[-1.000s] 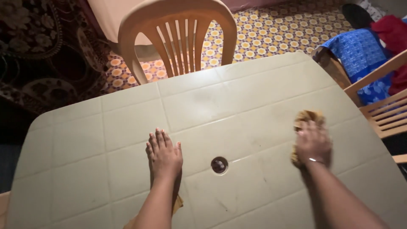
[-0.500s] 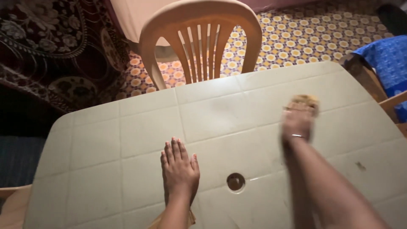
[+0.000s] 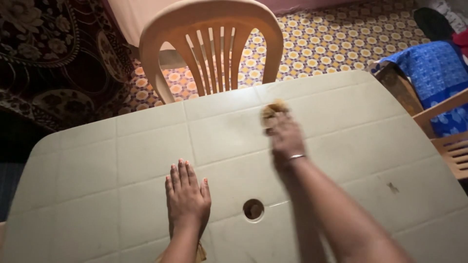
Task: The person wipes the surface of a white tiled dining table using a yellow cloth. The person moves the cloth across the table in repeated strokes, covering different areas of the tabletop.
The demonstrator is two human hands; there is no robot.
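I see my right hand [image 3: 285, 139] pressed down on a small yellowish-brown cloth [image 3: 272, 110], fingers curled over it so that only its far end shows beyond the fingertips; the hand is blurred, and a thin bangle [image 3: 295, 157] sits at the wrist. The cloth lies on the pale desk [image 3: 146, 146], towards its far edge, just in front of the cream plastic chair [image 3: 210, 44] that stands tucked against that side. My left hand [image 3: 187, 199] rests flat and open on the desk, fingers together and pointing away from me, holding nothing, well apart from the cloth. Between my two forearms, close to me, I see the round hole [image 3: 253, 209] in the middle of the desk. A small dark mark [image 3: 391, 186] sits on the surface to the right. Beyond the desk lies the patterned floor [image 3: 331, 44], and at the right edge a blue printed fabric [image 3: 434, 73] is draped over another chair
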